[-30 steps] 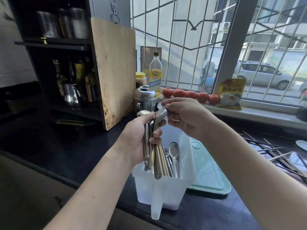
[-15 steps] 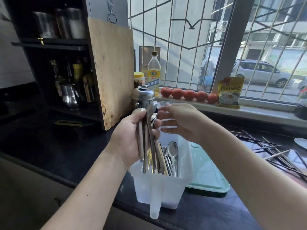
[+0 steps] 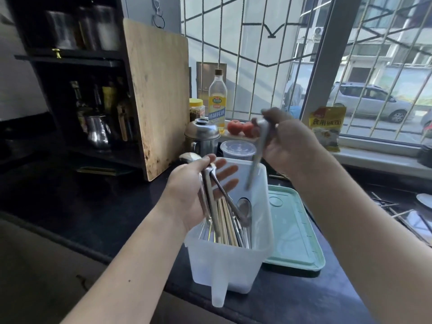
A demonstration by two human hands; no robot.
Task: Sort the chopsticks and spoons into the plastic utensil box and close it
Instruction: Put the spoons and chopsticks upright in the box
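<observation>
Left hand (image 3: 189,195) loosely cupping spoons (image 3: 207,202), fingers spread, right hand (image 3: 287,141) pinching one spoon (image 3: 256,157) above box (image 3: 233,265).

Bare dark surface (image 3: 98,206) lies open at centre left, while the cutting board (image 3: 159,101), steel pot (image 3: 202,136) and lid (image 3: 294,230) crowd the utensil box (image 3: 233,265).

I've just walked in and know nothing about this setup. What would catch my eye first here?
Probably the two hands over the translucent utensil box at centre: the left hand holds a bunch of metal spoons, while the right hand holds one spoon above the box. Beside the box lies its green lid, with loose chopsticks farther right.
</observation>
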